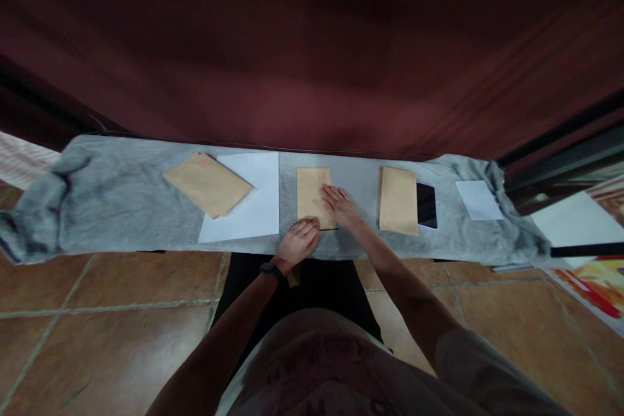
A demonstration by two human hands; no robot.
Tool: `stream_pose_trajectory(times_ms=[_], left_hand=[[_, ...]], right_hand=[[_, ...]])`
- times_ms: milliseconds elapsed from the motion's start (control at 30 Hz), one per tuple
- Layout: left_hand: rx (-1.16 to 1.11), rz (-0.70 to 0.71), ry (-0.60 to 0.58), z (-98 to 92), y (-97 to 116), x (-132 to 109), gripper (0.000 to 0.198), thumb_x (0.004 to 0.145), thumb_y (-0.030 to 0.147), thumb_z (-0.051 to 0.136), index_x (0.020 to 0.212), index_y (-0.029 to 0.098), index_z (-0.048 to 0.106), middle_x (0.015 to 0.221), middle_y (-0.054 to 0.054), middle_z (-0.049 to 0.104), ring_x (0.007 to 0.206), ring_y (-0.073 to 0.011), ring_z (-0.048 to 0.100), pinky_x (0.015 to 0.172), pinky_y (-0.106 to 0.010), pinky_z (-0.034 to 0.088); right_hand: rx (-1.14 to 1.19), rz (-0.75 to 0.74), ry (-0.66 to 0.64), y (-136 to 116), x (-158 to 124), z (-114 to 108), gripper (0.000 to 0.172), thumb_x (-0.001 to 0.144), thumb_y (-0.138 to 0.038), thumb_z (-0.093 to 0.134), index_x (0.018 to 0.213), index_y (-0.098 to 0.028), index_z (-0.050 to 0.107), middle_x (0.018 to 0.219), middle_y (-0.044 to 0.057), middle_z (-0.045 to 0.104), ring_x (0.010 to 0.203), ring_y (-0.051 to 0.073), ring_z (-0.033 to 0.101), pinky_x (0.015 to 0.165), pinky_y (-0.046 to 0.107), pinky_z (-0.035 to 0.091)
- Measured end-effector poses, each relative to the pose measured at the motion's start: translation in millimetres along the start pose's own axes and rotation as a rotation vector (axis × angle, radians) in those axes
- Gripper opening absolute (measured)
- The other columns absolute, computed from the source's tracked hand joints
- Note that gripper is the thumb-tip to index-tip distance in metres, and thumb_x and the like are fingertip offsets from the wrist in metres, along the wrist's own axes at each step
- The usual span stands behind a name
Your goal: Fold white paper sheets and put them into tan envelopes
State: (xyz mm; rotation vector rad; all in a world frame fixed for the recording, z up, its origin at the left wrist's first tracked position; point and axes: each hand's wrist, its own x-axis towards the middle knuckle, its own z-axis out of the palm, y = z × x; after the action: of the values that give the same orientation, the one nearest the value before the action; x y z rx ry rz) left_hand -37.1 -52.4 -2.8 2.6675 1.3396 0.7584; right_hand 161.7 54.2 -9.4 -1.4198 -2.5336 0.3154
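Observation:
A brown envelope point(310, 193) lies in the middle of a grey cloth point(121, 208). My right hand point(338, 205) rests flat on its right part, fingers stretched out. My left hand point(298, 242) presses on its lower edge with the fingers curled down, and a dark band circles that wrist. Neither hand lifts the envelope off the cloth.
To the left a stack of brown envelopes point(208, 183) overlaps a white sheet point(248, 198). To the right lie another brown envelope point(398, 200), a dark phone point(426, 205) and a small white paper point(479, 200). A dark red curtain point(312, 45) hangs behind. Brown floor tiles point(97, 312) are below.

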Motion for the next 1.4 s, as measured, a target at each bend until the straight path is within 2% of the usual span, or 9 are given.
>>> stream_pose_trajectory(times_ms=[267, 467, 767, 933, 1100, 1233, 1400], left_hand=[[-0.049, -0.033, -0.002, 0.9, 0, 2, 0.025, 0.102, 0.021, 0.049, 0.117, 0.018, 0.068, 0.121, -0.011, 0.073, 0.116, -0.0229, 0.067, 0.106, -0.041, 0.053], [-0.100, -0.064, -0.030, 1.3, -2, 4, 0.025, 0.103, 0.023, 0.045, 0.111, 0.018, 0.069, 0.120, -0.010, 0.073, 0.115, -0.0224, 0.066, 0.107, -0.041, 0.052], [-0.148, -0.127, -0.029, 2.0, -2, 6, 0.027, 0.102, 0.020, 0.045, 0.116, 0.020, 0.068, 0.119, -0.009, 0.072, 0.119, -0.0224, 0.063, 0.108, -0.042, 0.051], [-0.181, -0.157, -0.017, 3.4, -3, 8, 0.024, 0.103, 0.023, 0.045, 0.113, 0.019, 0.067, 0.115, -0.009, 0.070, 0.117, -0.0226, 0.063, 0.106, -0.040, 0.052], [-0.161, -0.183, 0.011, 4.1, -2, 8, 0.020, 0.103, 0.027, 0.047, 0.108, 0.020, 0.065, 0.114, -0.010, 0.069, 0.114, -0.0237, 0.062, 0.103, -0.041, 0.052], [-0.068, -0.268, 0.069, 3.9, 0, 3, 0.019, 0.103, 0.029, 0.049, 0.102, 0.020, 0.065, 0.111, -0.011, 0.068, 0.110, -0.0269, 0.061, 0.098, -0.044, 0.052], [-0.011, -0.345, 0.127, 5.4, 2, -5, 0.021, 0.103, 0.024, 0.044, 0.099, 0.020, 0.064, 0.109, -0.011, 0.068, 0.108, -0.0278, 0.062, 0.097, -0.045, 0.052]], right_hand=[[0.086, -0.059, 0.035, -14, -52, -1, 0.048, 0.110, -0.030, 0.029, 0.152, -0.020, 0.049, 0.158, 0.007, 0.048, 0.148, 0.019, 0.043, 0.126, 0.046, 0.029], [0.171, -0.074, 0.120, -20, -83, -1, 0.039, 0.108, -0.029, 0.040, 0.141, -0.023, 0.061, 0.150, 0.006, 0.059, 0.140, 0.018, 0.053, 0.124, 0.046, 0.034], [0.163, 0.007, 0.216, -33, -86, 4, 0.037, 0.103, -0.021, 0.049, 0.136, -0.025, 0.064, 0.144, 0.004, 0.064, 0.133, 0.019, 0.059, 0.122, 0.046, 0.037], [0.118, 0.036, 0.280, -55, -101, 12, 0.045, 0.104, -0.020, 0.044, 0.147, -0.020, 0.055, 0.152, 0.008, 0.056, 0.142, 0.021, 0.050, 0.123, 0.047, 0.036], [0.059, -0.037, 0.222, -74, -121, 17, 0.046, 0.105, -0.025, 0.044, 0.151, -0.020, 0.050, 0.156, 0.006, 0.051, 0.146, 0.022, 0.046, 0.125, 0.047, 0.033], [0.010, -0.016, 0.189, -76, -126, 15, 0.047, 0.106, -0.028, 0.044, 0.152, -0.019, 0.049, 0.158, 0.007, 0.049, 0.147, 0.022, 0.044, 0.126, 0.046, 0.031], [-0.025, 0.003, 0.158, -78, -124, 11, 0.048, 0.106, -0.031, 0.045, 0.153, -0.021, 0.047, 0.159, 0.007, 0.048, 0.148, 0.021, 0.043, 0.127, 0.046, 0.027]])
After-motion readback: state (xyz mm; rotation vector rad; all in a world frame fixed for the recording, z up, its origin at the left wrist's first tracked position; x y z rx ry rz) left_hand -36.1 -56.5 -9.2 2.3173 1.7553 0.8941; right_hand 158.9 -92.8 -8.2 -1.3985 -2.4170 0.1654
